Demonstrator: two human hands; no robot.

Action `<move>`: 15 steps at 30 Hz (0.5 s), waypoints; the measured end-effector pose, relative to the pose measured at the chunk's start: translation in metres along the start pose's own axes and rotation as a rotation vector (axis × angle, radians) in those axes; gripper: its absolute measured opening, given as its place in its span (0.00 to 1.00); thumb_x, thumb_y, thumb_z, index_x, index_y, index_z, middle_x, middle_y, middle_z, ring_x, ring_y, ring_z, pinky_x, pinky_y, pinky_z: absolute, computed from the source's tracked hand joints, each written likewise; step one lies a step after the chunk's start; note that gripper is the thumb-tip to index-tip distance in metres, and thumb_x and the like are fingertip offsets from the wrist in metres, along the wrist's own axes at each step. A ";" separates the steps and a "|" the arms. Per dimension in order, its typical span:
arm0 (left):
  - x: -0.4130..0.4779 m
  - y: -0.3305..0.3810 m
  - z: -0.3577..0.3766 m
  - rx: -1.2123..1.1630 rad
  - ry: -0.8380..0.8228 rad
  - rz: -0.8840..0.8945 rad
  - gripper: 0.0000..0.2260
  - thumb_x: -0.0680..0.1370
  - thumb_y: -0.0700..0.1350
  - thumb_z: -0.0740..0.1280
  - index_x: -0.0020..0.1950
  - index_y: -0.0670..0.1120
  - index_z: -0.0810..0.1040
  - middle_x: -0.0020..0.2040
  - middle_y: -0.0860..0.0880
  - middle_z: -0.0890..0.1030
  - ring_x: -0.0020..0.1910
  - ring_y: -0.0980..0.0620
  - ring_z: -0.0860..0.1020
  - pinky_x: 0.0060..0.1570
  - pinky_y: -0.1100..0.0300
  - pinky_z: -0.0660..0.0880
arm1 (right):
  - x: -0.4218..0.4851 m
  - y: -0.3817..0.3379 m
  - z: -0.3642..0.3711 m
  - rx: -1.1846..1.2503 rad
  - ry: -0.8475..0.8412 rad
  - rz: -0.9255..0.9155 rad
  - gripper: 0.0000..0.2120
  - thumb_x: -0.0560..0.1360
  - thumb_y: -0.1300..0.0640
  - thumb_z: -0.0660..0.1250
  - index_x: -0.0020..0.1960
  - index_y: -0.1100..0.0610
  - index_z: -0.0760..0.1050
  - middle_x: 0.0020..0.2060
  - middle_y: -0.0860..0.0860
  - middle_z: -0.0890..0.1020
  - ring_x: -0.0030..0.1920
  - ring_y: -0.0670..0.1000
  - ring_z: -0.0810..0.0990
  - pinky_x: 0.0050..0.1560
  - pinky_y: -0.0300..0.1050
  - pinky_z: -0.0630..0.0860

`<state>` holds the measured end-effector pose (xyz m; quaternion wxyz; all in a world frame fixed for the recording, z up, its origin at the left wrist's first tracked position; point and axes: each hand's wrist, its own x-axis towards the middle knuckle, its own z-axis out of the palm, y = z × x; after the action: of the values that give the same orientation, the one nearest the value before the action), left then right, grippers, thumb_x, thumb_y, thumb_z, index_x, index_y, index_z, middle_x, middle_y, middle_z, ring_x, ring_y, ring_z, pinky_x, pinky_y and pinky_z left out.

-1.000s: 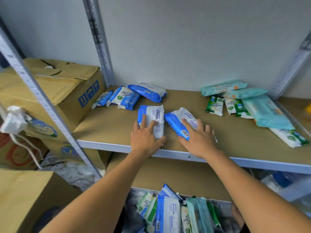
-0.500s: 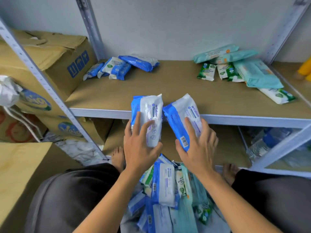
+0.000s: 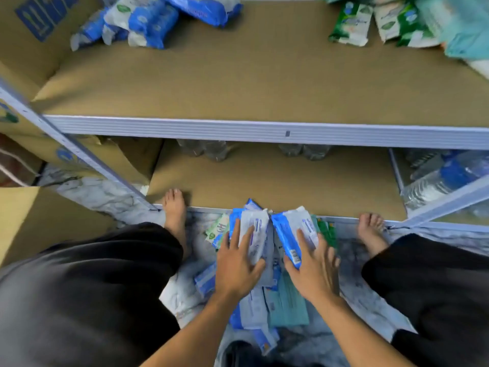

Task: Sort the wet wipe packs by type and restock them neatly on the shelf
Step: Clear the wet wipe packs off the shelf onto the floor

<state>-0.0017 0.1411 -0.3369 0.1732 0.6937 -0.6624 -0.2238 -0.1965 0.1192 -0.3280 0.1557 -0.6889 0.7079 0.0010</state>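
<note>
Head view, looking steeply down. The left hand holds a flat blue-and-white plastic wet wipe pack, with its fingers spread over the face and its thumb curled round the lower edge. The right hand holds a second blue-and-white wet wipe pack the same way, its thumb beside the barcode. The two packs sit side by side with their top corners nearly meeting. They are over a loose heap of mixed wipe packs on the marbled floor, between the person's bare feet and just in front of the lower shelf edge. Whether the held packs touch the heap cannot be told. Above is the brown board shelf with a grey metal rim. It carries a cluster of blue-and-white packs at back left, and small green-and-white packs beside pale teal packs at back right. A brown cardboard box with blue print stands left of the shelf, and clear plastic water bottles lie at lower right
</note>
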 end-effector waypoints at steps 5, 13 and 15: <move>-0.021 -0.015 0.052 0.055 -0.080 -0.004 0.30 0.78 0.68 0.59 0.76 0.54 0.67 0.82 0.49 0.51 0.79 0.43 0.52 0.77 0.47 0.51 | 0.002 0.016 0.015 0.137 -0.259 0.010 0.36 0.79 0.33 0.55 0.80 0.39 0.43 0.79 0.56 0.48 0.76 0.60 0.59 0.64 0.54 0.71; -0.030 -0.026 0.054 -0.033 -0.069 -0.040 0.23 0.79 0.62 0.63 0.72 0.57 0.68 0.81 0.54 0.51 0.78 0.42 0.53 0.75 0.47 0.56 | -0.003 0.019 0.031 0.176 -0.275 0.051 0.37 0.76 0.38 0.66 0.78 0.41 0.52 0.76 0.57 0.53 0.68 0.62 0.69 0.57 0.54 0.78; -0.038 -0.029 0.053 -0.057 -0.063 -0.069 0.23 0.77 0.60 0.66 0.70 0.57 0.68 0.80 0.53 0.52 0.78 0.43 0.54 0.74 0.49 0.60 | -0.010 0.024 0.035 0.123 -0.277 0.040 0.36 0.74 0.39 0.68 0.76 0.42 0.54 0.72 0.56 0.56 0.64 0.61 0.71 0.53 0.53 0.79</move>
<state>-0.0069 0.1837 -0.3944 0.1641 0.7033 -0.6366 -0.2704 -0.2126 0.1374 -0.3645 0.2938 -0.6572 0.6919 0.0554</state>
